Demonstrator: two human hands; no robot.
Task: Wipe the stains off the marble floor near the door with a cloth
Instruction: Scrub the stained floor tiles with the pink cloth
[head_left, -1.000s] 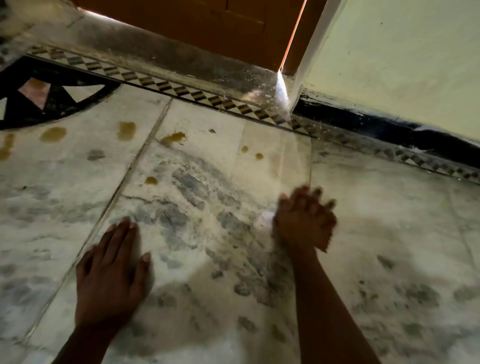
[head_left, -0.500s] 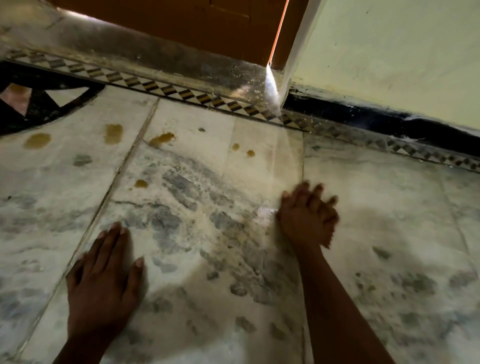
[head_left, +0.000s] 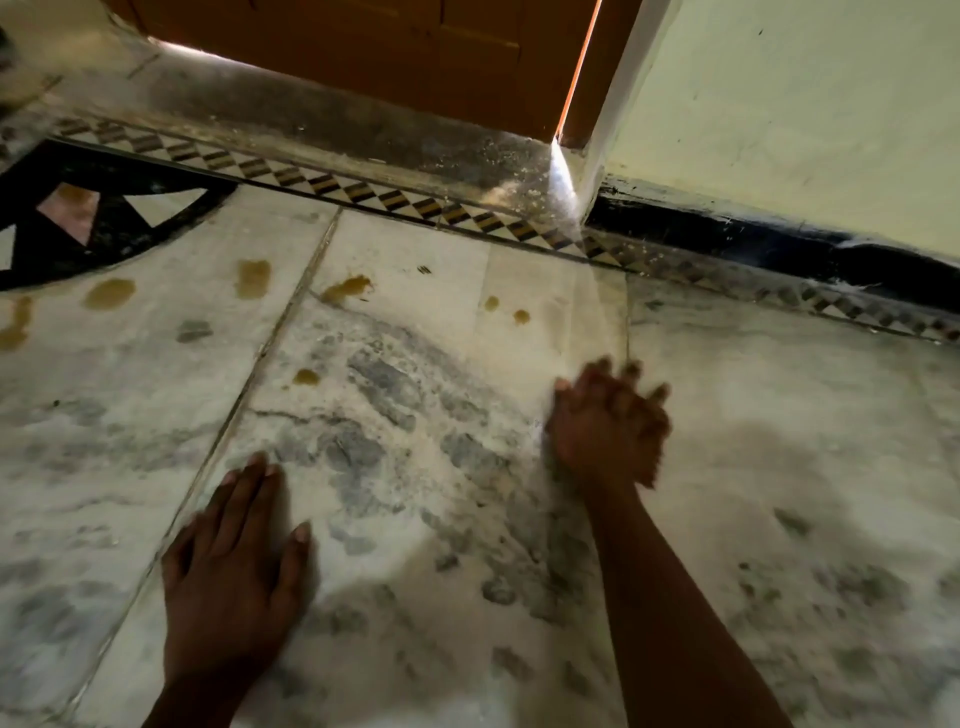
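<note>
In the head view, the left hand (head_left: 234, 582) lies flat, palm down, on the marble floor (head_left: 405, 519), fingers spread and holding nothing, beside a seam between slabs. The right hand (head_left: 605, 431) is pressed to the floor farther ahead, its fingers bunched and curled downward; it is motion-blurred, and a pale sliver at its left edge may be the cloth, but I cannot tell whether its grip is closed on anything. Yellow-brown stains (head_left: 345, 288) dot the marble ahead of both hands: several to the left near a black inlay pattern (head_left: 104, 244), two small ones (head_left: 506, 310) just ahead of the right hand. Beyond them runs a checkered border strip (head_left: 363, 192), then a dusty threshold (head_left: 311, 124) under the orange-brown door (head_left: 363, 47). A pale wall (head_left: 805, 104) with a black skirting stands to the right.
</note>
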